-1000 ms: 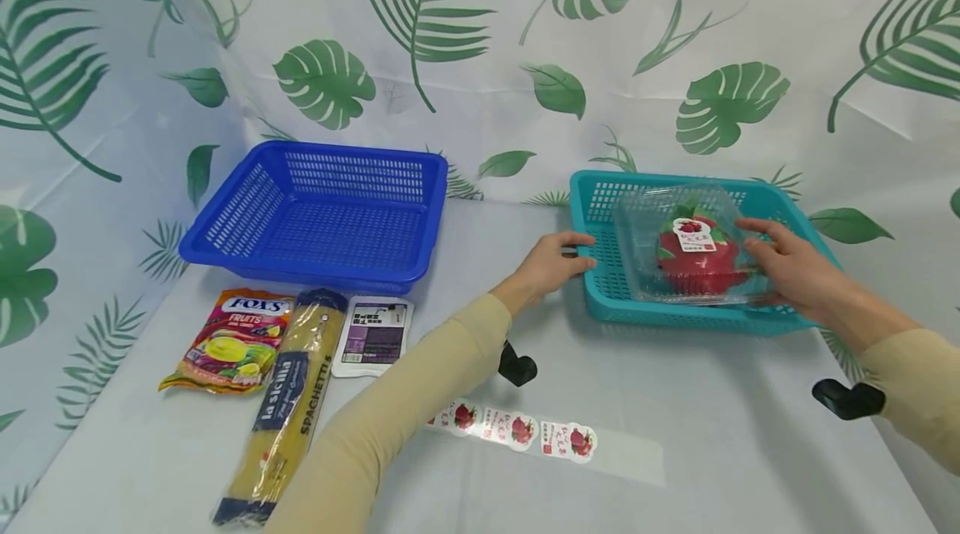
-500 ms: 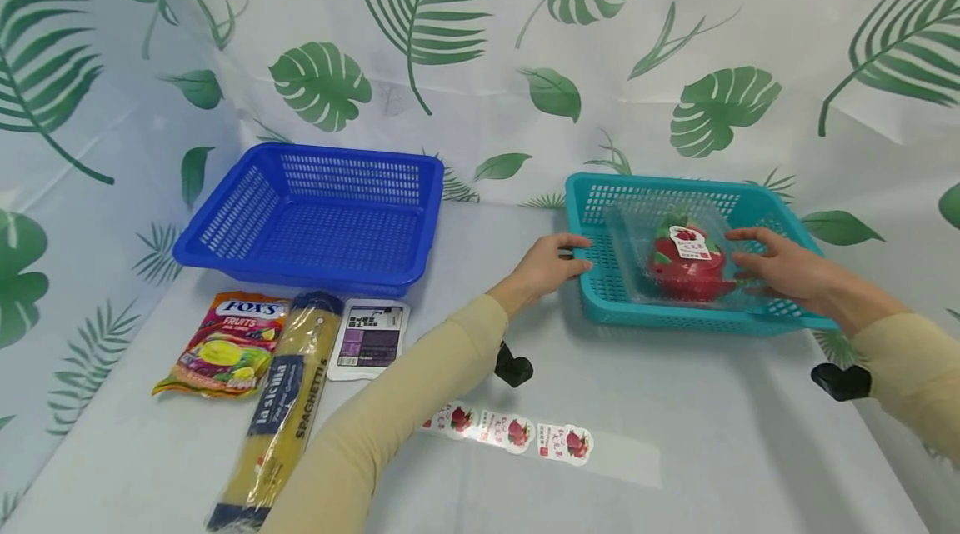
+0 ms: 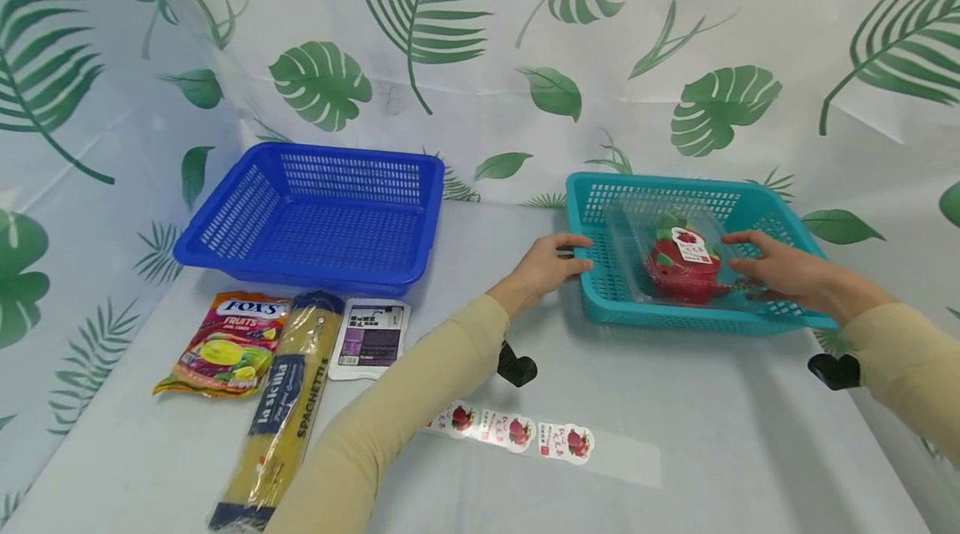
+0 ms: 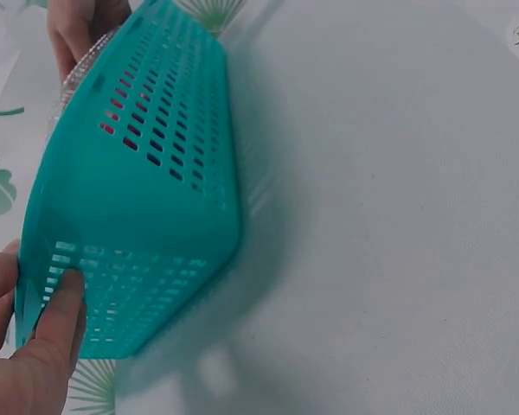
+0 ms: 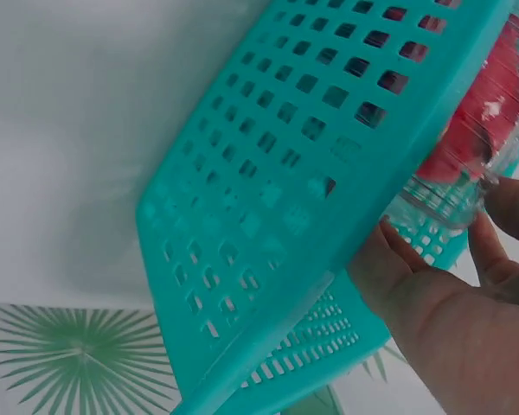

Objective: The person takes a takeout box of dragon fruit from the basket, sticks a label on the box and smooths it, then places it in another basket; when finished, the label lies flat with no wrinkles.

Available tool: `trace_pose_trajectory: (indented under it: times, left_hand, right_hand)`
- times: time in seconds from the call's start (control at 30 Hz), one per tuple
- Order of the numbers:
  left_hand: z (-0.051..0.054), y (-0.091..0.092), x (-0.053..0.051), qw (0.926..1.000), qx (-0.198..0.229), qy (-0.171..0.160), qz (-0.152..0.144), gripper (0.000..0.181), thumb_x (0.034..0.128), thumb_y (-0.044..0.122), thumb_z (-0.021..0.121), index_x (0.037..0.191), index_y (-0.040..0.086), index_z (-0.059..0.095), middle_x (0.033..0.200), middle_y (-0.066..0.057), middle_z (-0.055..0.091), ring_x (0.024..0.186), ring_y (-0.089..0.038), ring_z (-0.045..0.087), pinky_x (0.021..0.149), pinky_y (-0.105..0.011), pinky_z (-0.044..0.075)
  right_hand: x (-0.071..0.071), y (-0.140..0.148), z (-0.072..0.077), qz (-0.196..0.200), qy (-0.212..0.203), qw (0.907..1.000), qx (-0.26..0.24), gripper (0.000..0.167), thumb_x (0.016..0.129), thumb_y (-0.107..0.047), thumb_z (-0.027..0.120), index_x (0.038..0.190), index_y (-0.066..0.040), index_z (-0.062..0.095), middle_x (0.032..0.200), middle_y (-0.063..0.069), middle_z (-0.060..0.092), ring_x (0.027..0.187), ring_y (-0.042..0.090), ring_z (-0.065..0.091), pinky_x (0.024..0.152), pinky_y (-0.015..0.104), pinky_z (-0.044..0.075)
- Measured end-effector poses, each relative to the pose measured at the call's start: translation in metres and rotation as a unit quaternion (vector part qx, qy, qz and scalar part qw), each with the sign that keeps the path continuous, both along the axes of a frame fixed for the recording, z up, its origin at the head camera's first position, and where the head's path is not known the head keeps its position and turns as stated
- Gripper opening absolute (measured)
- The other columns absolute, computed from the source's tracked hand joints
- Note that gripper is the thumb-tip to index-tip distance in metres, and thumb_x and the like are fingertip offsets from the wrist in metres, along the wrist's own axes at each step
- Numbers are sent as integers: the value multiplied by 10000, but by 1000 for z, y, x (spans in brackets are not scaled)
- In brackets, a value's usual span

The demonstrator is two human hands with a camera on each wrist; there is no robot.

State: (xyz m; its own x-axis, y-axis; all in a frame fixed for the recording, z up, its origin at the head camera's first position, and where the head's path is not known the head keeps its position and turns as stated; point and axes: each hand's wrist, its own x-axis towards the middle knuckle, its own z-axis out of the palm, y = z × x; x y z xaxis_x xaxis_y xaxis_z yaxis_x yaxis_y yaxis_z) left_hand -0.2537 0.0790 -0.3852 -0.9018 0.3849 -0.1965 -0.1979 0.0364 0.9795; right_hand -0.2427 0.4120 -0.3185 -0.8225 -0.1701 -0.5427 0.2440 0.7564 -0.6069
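A clear plastic clamshell box (image 3: 628, 255) with a red dragon fruit (image 3: 678, 271) inside lies in the teal basket (image 3: 660, 317); a white fruit label (image 3: 691, 246) is on its lid. My right hand (image 3: 787, 267) holds the box's right edge with bent fingers; in the right wrist view the fingertips meet the box rim beside the basket's wall. At the basket's left end, my left hand (image 3: 546, 269) grips the rim, with a finger or thumb against the slotted outer side in the left wrist view. Part of the box is hidden behind the basket wall in both wrist views.
A blue basket (image 3: 416, 276) stands at the back left. In front of it lie a Fox's candy bag (image 3: 228, 342), a spaghetti pack (image 3: 281, 409) and a flat white-and-purple pack (image 3: 370, 338). A strip of fruit stickers (image 3: 517, 431) lies on the white table (image 3: 720, 434).
The clamshell box has come down and left into the teal basket, with my right hand moving along at its side. My left hand stays on the basket rim.
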Motion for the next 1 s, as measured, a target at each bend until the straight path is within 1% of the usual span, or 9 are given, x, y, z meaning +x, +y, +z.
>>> trace_pose_trajectory:
  times: [0.23, 0.37, 0.5, 0.6, 0.7, 0.8, 0.9, 1.0]
  left_hand:
    - [1, 0, 0, 10000, -53, 4, 35, 321, 936, 82, 660, 1254, 131, 648, 1244, -16, 576, 1118, -171, 596, 866, -258, 531]
    - [1, 0, 0, 10000, -78, 16, 47, 319, 933, 79, 663, 1248, 128, 650, 1243, -19, 576, 1122, -174, 595, 863, -261, 533]
    - [2, 1, 0, 9999, -103, 11, 28, 321, 936, 72, 656, 1254, 122, 647, 1233, -25, 572, 1122, -178, 594, 859, -256, 533]
    - [3, 1, 1, 9999, -102, 0, 22, 322, 939, 71, 653, 1257, 120, 644, 1224, -25, 569, 1113, -179, 598, 860, -255, 533]
    - [4, 1, 1, 10000, -92, -3, 17, 323, 939, 67, 652, 1259, 116, 642, 1224, -24, 566, 1114, -180, 598, 861, -255, 533]
    - [4, 1, 2, 10000, -92, 9, 8, 321, 939, 64, 651, 1257, 112, 641, 1226, -24, 565, 1119, -181, 597, 860, -252, 533]
    - [4, 1, 1, 10000, -82, 18, 26, 316, 938, 68, 654, 1250, 114, 645, 1230, -28, 566, 1117, -179, 597, 857, -252, 534]
    - [3, 0, 0, 10000, -60, 34, 16, 318, 939, 70, 653, 1254, 112, 642, 1268, -60, 561, 1115, -181, 598, 862, -257, 534]
  right_hand:
    - [-2, 1, 1, -45, -239, 9996, -122, 720, 1072, -331, 361, 1527, -3, -91, 1454, 425, 27, 1272, 633, 250, 960, 616, 434]
    - [-2, 1, 3, -48, -108, 9999, 27, 739, 1062, -343, 397, 1527, 11, -55, 1448, 425, 63, 1264, 626, 279, 954, 601, 449]
    - [-4, 2, 7, -2, 63, 9998, 164, 733, 1053, -322, 436, 1524, 27, -4, 1436, 420, 90, 1241, 615, 320, 927, 578, 481]
    - [-5, 4, 10, 30, 52, 9998, 168, 720, 1054, -303, 439, 1522, 28, 3, 1435, 416, 83, 1235, 612, 324, 923, 575, 485]
    - [-4, 6, 9, -11, -131, 9999, 78, 731, 1057, -306, 428, 1523, 21, -31, 1445, 416, 43, 1253, 617, 285, 947, 588, 461]
    - [-2, 8, 6, -23, -253, 9997, 1, 740, 1059, -309, 421, 1521, 16, -58, 1449, 419, 37, 1263, 624, 265, 953, 589, 455]
    - [-1, 11, 4, -55, -289, 9994, -161, 744, 1058, -307, 426, 1524, 4, -64, 1451, 417, 52, 1261, 629, 284, 939, 574, 475]
    - [-2, 15, 1, -93, -352, 9985, -398, 750, 1053, -300, 447, 1524, -17, -63, 1457, 404, 53, 1261, 622, 300, 930, 555, 490]
